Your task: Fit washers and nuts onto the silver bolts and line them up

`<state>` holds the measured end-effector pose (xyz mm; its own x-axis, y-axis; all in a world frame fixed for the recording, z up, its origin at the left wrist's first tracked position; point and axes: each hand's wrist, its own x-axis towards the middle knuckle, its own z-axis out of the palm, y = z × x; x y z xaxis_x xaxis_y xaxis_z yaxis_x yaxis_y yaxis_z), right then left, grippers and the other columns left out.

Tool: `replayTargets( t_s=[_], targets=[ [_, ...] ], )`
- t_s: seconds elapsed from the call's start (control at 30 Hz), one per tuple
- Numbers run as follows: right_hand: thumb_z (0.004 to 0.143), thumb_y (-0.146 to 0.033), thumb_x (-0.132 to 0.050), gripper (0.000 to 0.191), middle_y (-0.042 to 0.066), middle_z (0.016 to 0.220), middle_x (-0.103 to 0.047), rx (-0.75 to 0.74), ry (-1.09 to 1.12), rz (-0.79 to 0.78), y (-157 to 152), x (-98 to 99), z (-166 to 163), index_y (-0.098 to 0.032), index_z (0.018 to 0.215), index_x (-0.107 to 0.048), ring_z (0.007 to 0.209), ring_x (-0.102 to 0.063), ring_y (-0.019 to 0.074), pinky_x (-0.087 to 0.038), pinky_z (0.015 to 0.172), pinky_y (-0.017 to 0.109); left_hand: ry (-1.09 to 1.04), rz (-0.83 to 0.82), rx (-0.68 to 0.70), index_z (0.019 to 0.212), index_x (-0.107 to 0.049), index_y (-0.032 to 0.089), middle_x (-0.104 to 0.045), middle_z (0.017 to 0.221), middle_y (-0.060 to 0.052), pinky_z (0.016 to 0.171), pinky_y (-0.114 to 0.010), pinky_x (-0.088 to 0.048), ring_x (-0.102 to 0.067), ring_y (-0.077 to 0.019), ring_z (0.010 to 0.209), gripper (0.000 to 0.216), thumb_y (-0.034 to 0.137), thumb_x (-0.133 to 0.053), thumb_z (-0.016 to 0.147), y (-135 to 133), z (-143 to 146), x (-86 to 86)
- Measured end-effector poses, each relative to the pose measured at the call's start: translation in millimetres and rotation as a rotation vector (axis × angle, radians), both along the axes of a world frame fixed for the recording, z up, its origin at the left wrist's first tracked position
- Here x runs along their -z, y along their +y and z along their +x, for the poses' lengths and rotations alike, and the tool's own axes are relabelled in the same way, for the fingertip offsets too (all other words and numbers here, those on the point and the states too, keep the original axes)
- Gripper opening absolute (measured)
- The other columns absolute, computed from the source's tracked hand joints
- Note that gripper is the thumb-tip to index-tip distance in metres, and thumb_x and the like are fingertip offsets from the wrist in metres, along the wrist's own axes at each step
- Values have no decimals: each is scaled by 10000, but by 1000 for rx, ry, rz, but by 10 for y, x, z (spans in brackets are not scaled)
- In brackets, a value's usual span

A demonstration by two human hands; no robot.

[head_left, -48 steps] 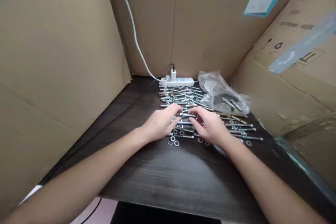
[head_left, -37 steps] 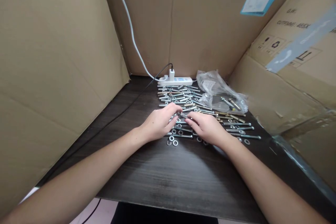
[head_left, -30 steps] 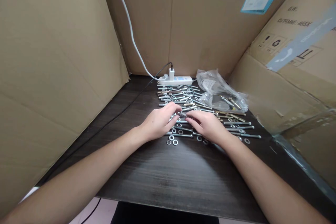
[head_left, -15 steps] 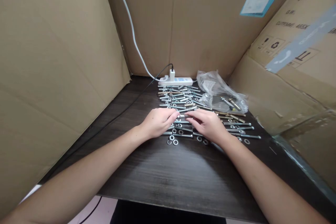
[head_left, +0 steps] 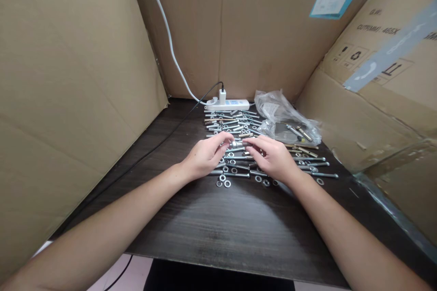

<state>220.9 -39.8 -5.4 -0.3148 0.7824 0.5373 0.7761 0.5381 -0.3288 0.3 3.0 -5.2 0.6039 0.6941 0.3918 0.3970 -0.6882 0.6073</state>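
Both hands meet over a spread of metal bolts and washers (head_left: 235, 123) on a dark wooden table (head_left: 218, 227). My left hand (head_left: 205, 157) pinches one end of a silver bolt (head_left: 238, 145), which lies level just above the pile. The other end sits in the pinched fingertips of my right hand (head_left: 273, 159). Loose washers (head_left: 223, 183) lie just in front of my left hand. More long bolts (head_left: 316, 168) lie to the right of my right hand.
Cardboard walls (head_left: 68, 77) close in the table on the left, back and right. A white power strip (head_left: 228, 104) with a plugged charger sits at the back, its white cable running up the wall. A crumpled clear plastic bag (head_left: 285, 120) holding bolts lies at the back right.
Both hands have lifted slightly from the pile and now hold one bolt between them by its ends. The view has shifted a little.
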Motion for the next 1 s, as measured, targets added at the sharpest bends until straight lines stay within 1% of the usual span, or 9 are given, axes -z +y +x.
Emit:
replayTargets(
  t_s=[0.2,0.4,0.53,0.63,0.7,0.77,0.83,0.93,1.0],
  targets=[
    [889,-276,-514,208,49,867,-664,20,11,-33,-9,-49,15,-190,1024,-648,638,-574,140,-487,661,283,45,-19,45,1100,-530,208,-636,972,-13,736,-264,-458,-576,-123,779,236,305,-378,949,-16,5,-23],
    [877,-271,-529,193,34,835,-662,3,7,-41,1,-24,27,-194,1003,-653,655,-577,136,-475,657,266,60,3,16,1073,-530,199,-627,968,-13,735,-259,-448,-572,-131,800,215,299,-387,947,-8,11,-21],
    [880,-292,-528,213,40,867,-673,0,11,-44,5,-5,26,-191,1024,-648,651,-582,133,-481,646,265,88,-10,25,982,-539,193,-610,864,6,691,-243,-422,-549,-125,747,207,319,-377,953,-5,16,-40],
    [885,-290,-517,217,43,880,-677,-3,10,-45,9,6,27,-191,1031,-644,651,-590,133,-486,641,265,139,-7,59,851,-547,177,-572,740,17,630,-230,-385,-507,-115,663,271,332,-354,960,-7,19,-58],
    [886,-288,-513,220,45,893,-679,-2,5,-49,12,13,29,-194,1040,-640,662,-598,137,-489,647,268,165,-8,92,777,-542,169,-554,699,18,613,-225,-367,-489,-109,635,316,325,-339,963,-9,20,-64],
    [885,-286,-514,222,45,902,-678,-1,-1,-53,13,16,31,-195,1047,-635,673,-601,140,-491,654,272,176,-7,106,747,-539,167,-546,683,20,601,-224,-355,-480,-105,622,334,324,-337,962,-12,18,-65],
    [882,-282,-517,224,44,899,-677,0,-5,-59,12,14,33,-192,1052,-631,674,-600,141,-492,654,274,171,-13,96,782,-548,174,-554,693,24,602,-224,-355,-485,-105,629,306,337,-357,956,-20,17,-64],
    [880,-278,-513,222,44,892,-678,1,-12,-67,10,7,33,-194,1050,-629,661,-596,140,-491,642,274,123,-41,50,924,-547,194,-584,763,28,605,-228,-375,-499,-104,640,198,347,-421,932,-39,17,-57],
    [881,-285,-512,216,43,896,-683,-1,-14,-71,9,5,31,-200,1039,-632,659,-598,140,-492,643,275,78,-47,16,1017,-526,205,-595,814,24,602,-229,-390,-503,-100,637,180,335,-452,917,-49,18,-50]
  ],
)
